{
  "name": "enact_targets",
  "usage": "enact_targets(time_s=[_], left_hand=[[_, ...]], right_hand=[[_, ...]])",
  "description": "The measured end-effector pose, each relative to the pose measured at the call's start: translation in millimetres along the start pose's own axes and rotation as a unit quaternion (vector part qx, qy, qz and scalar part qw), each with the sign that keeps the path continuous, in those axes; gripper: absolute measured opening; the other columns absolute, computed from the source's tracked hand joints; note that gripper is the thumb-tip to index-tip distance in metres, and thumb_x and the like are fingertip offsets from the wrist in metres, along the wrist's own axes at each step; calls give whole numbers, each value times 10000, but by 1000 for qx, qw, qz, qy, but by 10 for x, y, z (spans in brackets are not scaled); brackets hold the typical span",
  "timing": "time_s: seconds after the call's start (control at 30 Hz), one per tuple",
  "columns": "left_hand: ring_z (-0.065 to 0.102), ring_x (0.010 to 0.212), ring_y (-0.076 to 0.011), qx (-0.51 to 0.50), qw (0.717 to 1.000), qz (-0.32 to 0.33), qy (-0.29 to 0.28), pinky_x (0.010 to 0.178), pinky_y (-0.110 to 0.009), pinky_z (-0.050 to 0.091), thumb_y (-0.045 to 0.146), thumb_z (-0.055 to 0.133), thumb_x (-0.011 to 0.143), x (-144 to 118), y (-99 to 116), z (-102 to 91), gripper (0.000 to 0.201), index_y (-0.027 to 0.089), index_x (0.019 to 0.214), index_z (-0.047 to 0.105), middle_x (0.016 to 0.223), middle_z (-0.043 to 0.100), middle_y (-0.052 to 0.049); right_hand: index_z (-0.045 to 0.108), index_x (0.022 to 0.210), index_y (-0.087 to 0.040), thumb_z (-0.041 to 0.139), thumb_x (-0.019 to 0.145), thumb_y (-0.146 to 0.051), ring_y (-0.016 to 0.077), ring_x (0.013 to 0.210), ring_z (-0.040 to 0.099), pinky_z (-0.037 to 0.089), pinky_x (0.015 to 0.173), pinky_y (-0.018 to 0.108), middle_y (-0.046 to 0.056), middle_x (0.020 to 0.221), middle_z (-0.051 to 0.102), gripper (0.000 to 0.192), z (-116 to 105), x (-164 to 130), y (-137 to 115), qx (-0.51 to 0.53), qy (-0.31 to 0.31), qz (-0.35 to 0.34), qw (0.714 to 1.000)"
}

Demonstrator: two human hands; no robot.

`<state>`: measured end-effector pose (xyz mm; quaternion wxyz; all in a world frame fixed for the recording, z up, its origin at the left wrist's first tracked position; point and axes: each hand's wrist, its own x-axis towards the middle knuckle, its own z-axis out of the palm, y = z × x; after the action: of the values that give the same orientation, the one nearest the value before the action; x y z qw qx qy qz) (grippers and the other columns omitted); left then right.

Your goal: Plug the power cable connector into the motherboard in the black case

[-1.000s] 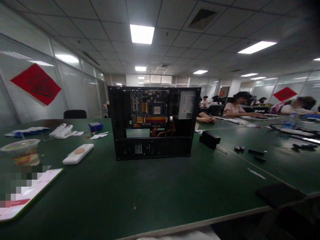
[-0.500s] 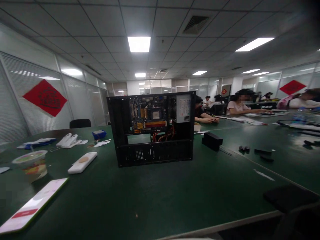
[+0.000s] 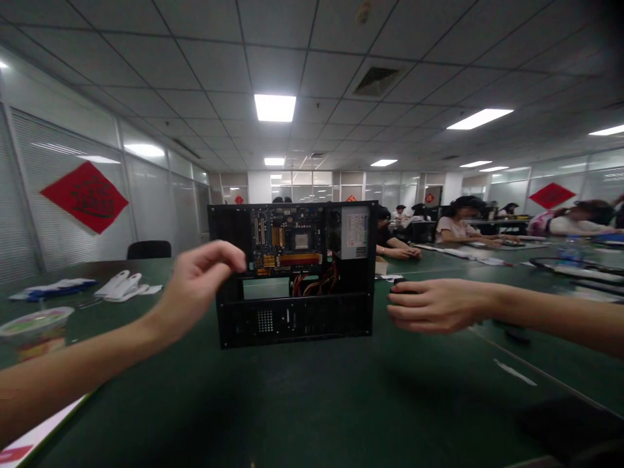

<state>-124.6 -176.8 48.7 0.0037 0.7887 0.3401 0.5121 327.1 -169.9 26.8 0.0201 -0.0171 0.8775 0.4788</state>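
Note:
An open computer case (image 3: pixel 297 318) stands upright on the green table in front of me, its inside facing me. Within it are a motherboard (image 3: pixel 287 240), a silver power supply (image 3: pixel 355 233) with a label, and a bundle of coloured cables (image 3: pixel 316 283). My left hand (image 3: pixel 195 279) is raised at the case's left side, fingers loosely bent with nothing seen in them; whether it touches the case I cannot tell. To the right of the case, my right hand (image 3: pixel 433 305) has its fingers a little apart. It mostly hides a black box (image 3: pixel 400 285), and contact with that is unclear.
On the left lie a plastic cup (image 3: pixel 36 325), a white object (image 3: pixel 121 286), blue-and-white packets (image 3: pixel 53 288) and a phone (image 3: pixel 46 426), partly behind my forearm. A paper strip (image 3: pixel 514 372) and a dark object (image 3: pixel 570 422) are at right. Other people sit farther back.
Both my hands have come into view and stretched out on either side of the computer case. The view has tilted up slightly, so the case appears lower.

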Motion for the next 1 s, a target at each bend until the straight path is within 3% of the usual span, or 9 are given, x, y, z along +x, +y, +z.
enact_targets(time_s=[0.1, 0.17, 0.23, 0.3, 0.43, 0.6, 0.8, 1.0], left_hand=[[649, 994, -208, 18, 995, 49, -89, 918, -359, 519, 272, 469, 961, 57, -335, 537, 213, 187, 978, 663, 1023, 704, -64], [657, 1027, -235, 93, 984, 47, -142, 927, -373, 498, 330, 425, 992, 62, -593, 913, 294, 185, 1044, 675, 1079, 719, -92], [688, 861, -247, 211, 956, -17, -201, 761, -355, 480, 420, 342, 1040, 38, -781, 1183, 445, 199, 942, 715, 913, 740, -89], [691, 781, -260, 283, 932, -31, -223, 654, -340, 408, 498, 268, 1060, 4, -864, 1315, 580, 214, 899, 747, 848, 747, -92], [680, 711, -240, 308, 928, 2, -209, 586, -319, 283, 530, 246, 1063, -49, -856, 1312, 650, 225, 863, 784, 793, 754, -84], [658, 668, -214, 297, 937, 23, -181, 587, -320, 240, 471, 338, 1038, -46, -977, 1274, 576, 219, 794, 794, 758, 759, -76], [653, 674, -199, 250, 955, 4, -158, 617, -304, 299, 402, 391, 999, 58, -1384, 1243, 522, 211, 756, 812, 755, 766, -80], [660, 694, -212, 172, 967, -53, -178, 648, -304, 347, 495, 427, 963, 135, -1570, 1076, 538, 199, 739, 816, 705, 745, -64]], right_hand=[[735, 1144, -129, 458, 1038, -214, 215, 1158, 637, 502, 1045, 415, 144, 1157, 710, 308, 354, 30, 221, -18, 1, 50, 999], [719, 1197, -121, 508, 1031, -269, 222, 1161, 631, 490, 1074, 419, 136, 1162, 706, 306, 563, -25, 338, -8, -14, 63, 998], [711, 1212, -149, 536, 1023, -272, 210, 1135, 635, 486, 1089, 411, 99, 1133, 705, 286, 722, -84, 435, -1, -30, 35, 999], [710, 1202, -181, 537, 1018, -214, 199, 1126, 637, 474, 1103, 408, 72, 1134, 698, 255, 830, -102, 531, -14, -32, 2, 999], [719, 1135, -175, 547, 1025, -280, 219, 1134, 626, 452, 1097, 442, 96, 1172, 681, 229, 963, 8, 757, -8, -31, -5, 999], [704, 867, -172, 594, 998, -447, 200, 945, 619, 425, 1046, 405, 73, 934, 674, 324, 1065, 183, 946, 48, -66, -54, 995], [627, 732, -192, 544, 1029, -425, 167, 737, 523, 397, 768, 337, 12, 728, 588, 386, 1121, 451, 802, -11, 36, -50, 998], [536, 580, -207, 487, 1019, -354, 158, 593, 434, 319, 613, 326, -12, 568, 496, 465, 1048, 830, 629, -48, 153, -3, 987]])
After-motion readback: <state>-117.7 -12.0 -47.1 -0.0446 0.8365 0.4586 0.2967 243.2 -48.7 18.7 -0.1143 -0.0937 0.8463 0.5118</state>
